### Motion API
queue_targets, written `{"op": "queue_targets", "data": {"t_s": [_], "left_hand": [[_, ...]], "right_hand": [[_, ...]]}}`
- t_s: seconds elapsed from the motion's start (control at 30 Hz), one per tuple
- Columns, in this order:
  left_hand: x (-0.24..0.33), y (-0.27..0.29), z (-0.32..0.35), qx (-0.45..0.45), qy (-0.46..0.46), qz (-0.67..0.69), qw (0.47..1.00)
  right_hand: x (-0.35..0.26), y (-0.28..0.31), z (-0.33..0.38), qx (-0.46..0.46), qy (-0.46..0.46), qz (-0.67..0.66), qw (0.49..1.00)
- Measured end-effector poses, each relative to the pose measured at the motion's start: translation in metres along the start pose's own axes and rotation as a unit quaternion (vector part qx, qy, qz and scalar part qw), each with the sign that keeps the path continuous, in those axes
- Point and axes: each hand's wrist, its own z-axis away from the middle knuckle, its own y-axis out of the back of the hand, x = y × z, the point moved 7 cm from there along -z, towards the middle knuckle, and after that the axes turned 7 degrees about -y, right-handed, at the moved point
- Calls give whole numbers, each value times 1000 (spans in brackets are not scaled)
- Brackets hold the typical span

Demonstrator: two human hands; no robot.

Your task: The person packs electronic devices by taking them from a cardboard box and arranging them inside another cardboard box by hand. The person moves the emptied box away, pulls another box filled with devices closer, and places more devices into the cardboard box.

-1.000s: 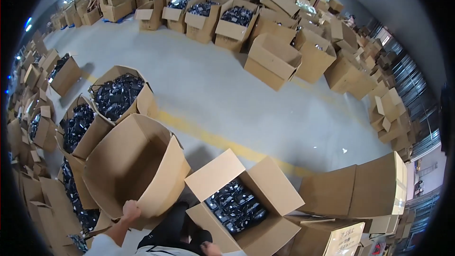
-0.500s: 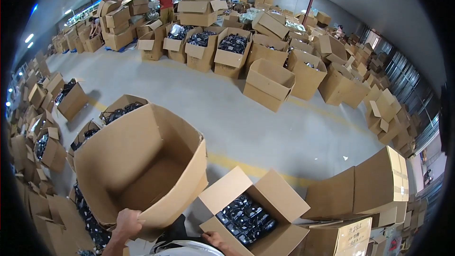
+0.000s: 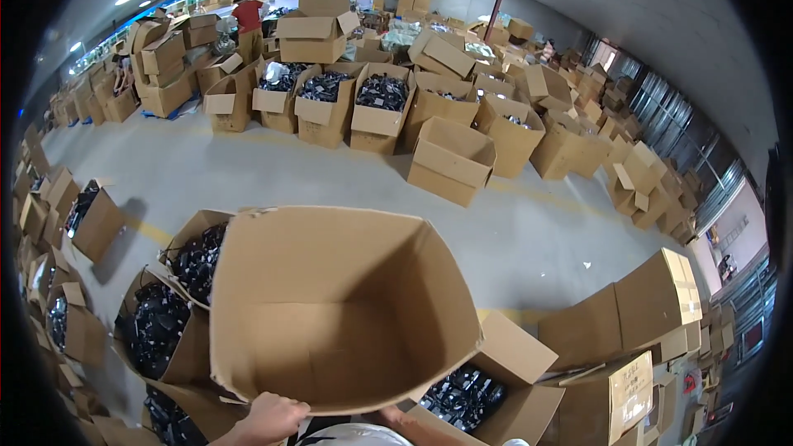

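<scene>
Since the big empty cardboard box [image 3: 339,306] was too wide for one grip, I had my left hand [image 3: 268,417] clamped on its near rim, tipped open toward me above the full boxes [image 3: 165,314], my right hand hidden.

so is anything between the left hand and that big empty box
Nothing visible. The left hand already grips the near bottom rim of the big empty cardboard box, skin on cardboard. The right hand is mostly hidden behind the box's lower edge, so its contact can't be judged.
</scene>
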Motion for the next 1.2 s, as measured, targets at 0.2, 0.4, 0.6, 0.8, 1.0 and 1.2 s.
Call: {"op": "queue_targets", "data": {"t_s": [0.2,0.4,0.6,0.8,1.0,1.2], "left_hand": [[-32,23,-38,-52,-60,-20,997],[-53,61,-100,-84,-104,-16,991],[-97,109,-197,-87,-113,-52,988],[-157,159,-330,-72,-123,-82,986],[-206,209,-435,-74,-87,-58,992],[-264,278,-559,-42,-126,-42,990]], "right_hand": [[-24,3,-6,-4,-7,-35,999],[-86,-9,-47,-36,0,-99,994],[-175,-13,-86,-82,-20,-203,976],[-318,0,-165,-162,-25,-234,958],[-461,-10,-161,-109,25,-205,972],[-603,15,-204,-77,88,-191,975]]}}
